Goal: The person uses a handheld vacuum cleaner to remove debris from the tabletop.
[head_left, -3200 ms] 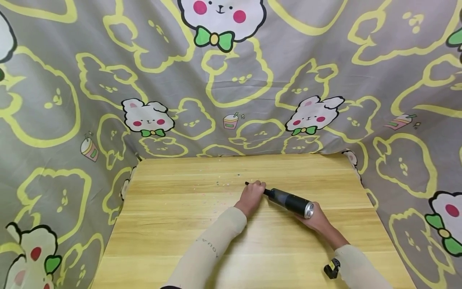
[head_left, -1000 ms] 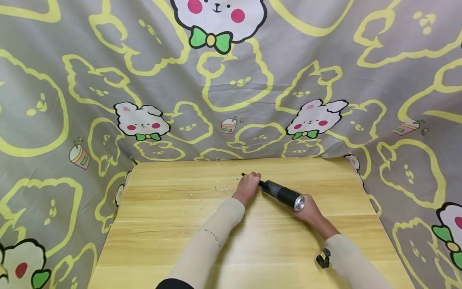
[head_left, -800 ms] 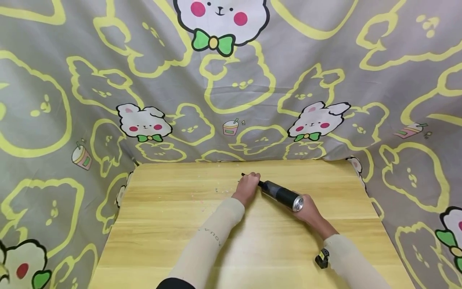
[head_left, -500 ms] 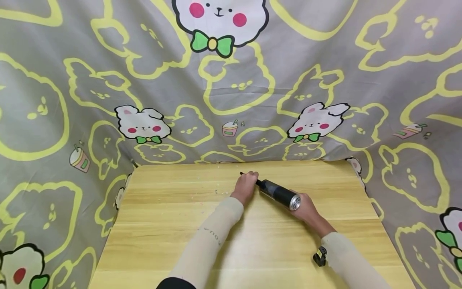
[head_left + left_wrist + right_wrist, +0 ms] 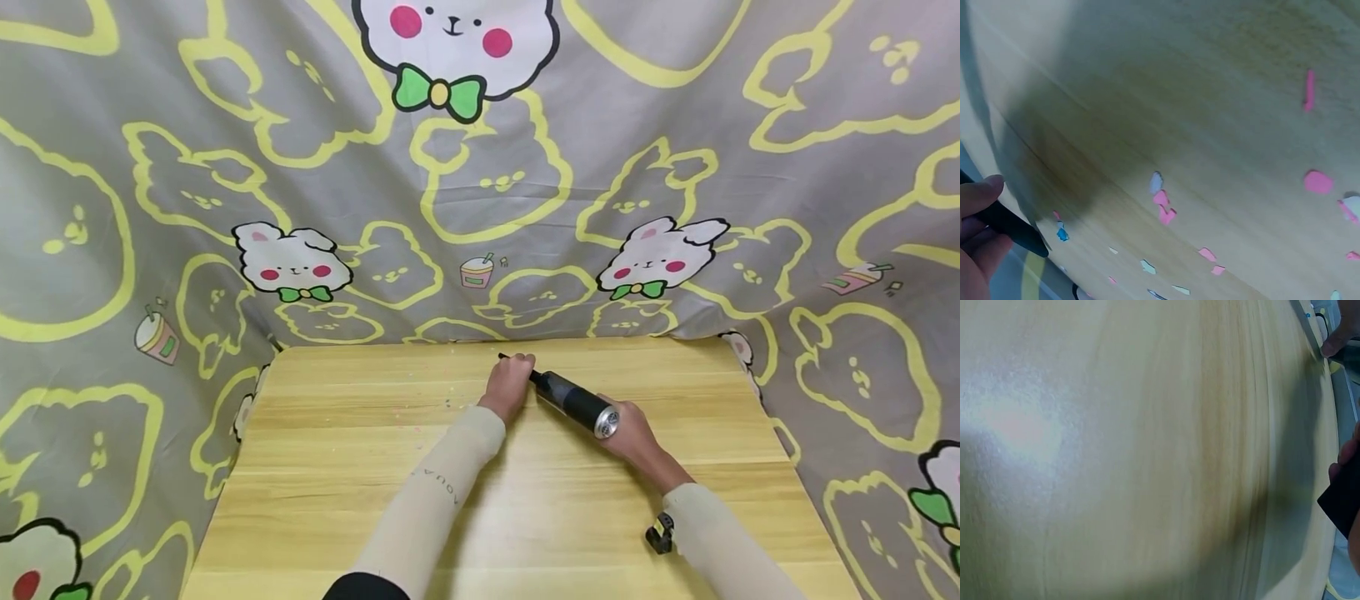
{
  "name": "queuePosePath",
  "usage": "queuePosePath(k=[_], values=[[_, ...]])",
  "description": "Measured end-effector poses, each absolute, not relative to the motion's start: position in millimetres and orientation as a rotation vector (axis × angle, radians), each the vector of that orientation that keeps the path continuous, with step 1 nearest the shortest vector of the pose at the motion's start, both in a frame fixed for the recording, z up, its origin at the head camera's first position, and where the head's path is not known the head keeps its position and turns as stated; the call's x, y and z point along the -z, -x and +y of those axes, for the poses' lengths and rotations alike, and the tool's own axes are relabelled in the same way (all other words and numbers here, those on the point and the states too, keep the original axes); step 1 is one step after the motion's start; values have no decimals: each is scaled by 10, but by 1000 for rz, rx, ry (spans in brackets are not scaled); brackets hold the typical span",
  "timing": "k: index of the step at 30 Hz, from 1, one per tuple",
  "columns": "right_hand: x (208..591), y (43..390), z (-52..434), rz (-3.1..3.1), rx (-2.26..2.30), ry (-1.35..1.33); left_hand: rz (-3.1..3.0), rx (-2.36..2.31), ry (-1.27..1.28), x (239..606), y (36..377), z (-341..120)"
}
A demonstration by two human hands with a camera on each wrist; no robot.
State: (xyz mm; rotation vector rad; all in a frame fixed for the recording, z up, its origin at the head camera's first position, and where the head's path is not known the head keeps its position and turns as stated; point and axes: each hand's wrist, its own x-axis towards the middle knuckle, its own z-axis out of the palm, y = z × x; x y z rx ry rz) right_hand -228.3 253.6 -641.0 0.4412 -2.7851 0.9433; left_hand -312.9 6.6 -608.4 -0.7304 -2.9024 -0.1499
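Note:
A black handheld vacuum cleaner (image 5: 573,400) with a silver end slants across the far half of the wooden table. My left hand (image 5: 510,383) grips its thin nozzle, whose dark tip pokes out past the fingers near the table's back edge. In the left wrist view, fingers and thumb curl round that nozzle (image 5: 1016,234). My right hand (image 5: 632,429) holds the body near the silver end; in the right wrist view its fingers (image 5: 1347,451) wrap the dark casing. Small coloured scraps (image 5: 447,403) lie left of my left hand, including a pink scrap (image 5: 1318,181) in the left wrist view.
The wooden table (image 5: 585,525) reaches a patterned grey curtain (image 5: 510,200) at the back and on both sides. A small black device (image 5: 660,533) sits at my right wrist. My left forearm crosses the table's middle.
Both hands have carried the vacuum cleaner a little toward the table's back edge, still gripping it in the same places. Fewer scraps show near the nozzle. The head view has shifted slightly.

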Motion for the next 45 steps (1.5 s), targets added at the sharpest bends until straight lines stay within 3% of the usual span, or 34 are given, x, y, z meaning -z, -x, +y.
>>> queuePosePath(k=[45], values=[[6420, 2417, 2518, -2776, -1001, -424, -2942, 121, 672, 6101, 3298, 134]])
